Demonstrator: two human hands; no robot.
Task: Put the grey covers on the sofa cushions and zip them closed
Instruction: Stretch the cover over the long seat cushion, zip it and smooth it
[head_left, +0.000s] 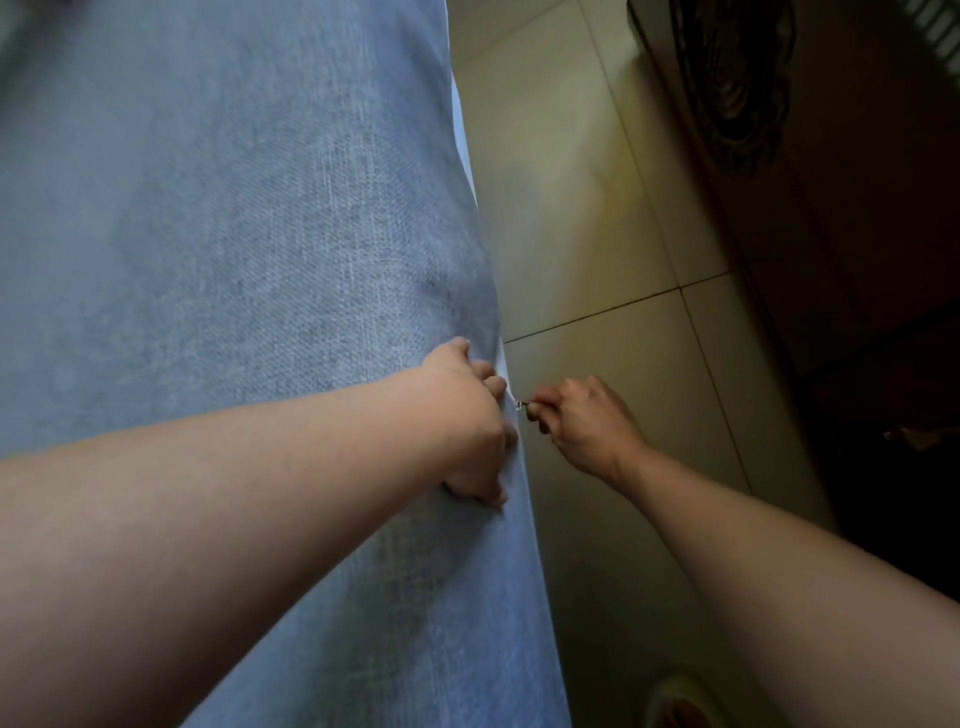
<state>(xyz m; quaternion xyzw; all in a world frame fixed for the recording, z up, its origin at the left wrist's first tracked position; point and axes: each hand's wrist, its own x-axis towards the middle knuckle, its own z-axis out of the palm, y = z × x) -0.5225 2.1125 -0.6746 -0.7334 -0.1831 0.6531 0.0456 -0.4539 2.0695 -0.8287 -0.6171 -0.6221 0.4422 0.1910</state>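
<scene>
Grey cover (234, 260) fills the left half of the head view, standing edge-on from 12 o'clock down to 6 o'clock, its right edge running roughly top centre to bottom centre. Cushion inside not visible, fabric looks filled out. Left hand (465, 421) lies on the cover at its right edge, near centre, fingers curled over the edge and gripping the fabric; thumb presses the face of the cover lower down. Right hand (582, 423) just beside it at 3 o'clock of the left hand, off the cover, fingers pinched on a small metal zipper pull (521, 403) that sits at the cover's edge. Hands close, nearly touching, pull between them. How far the zip is closed: cannot tell, seam faces away. Tiled floor (597, 234) right of the cover. Dark wooden furniture (831, 208) at 2 o'clock. Blurred pale object at the bottom edge, 5 o'clock, unclear.
</scene>
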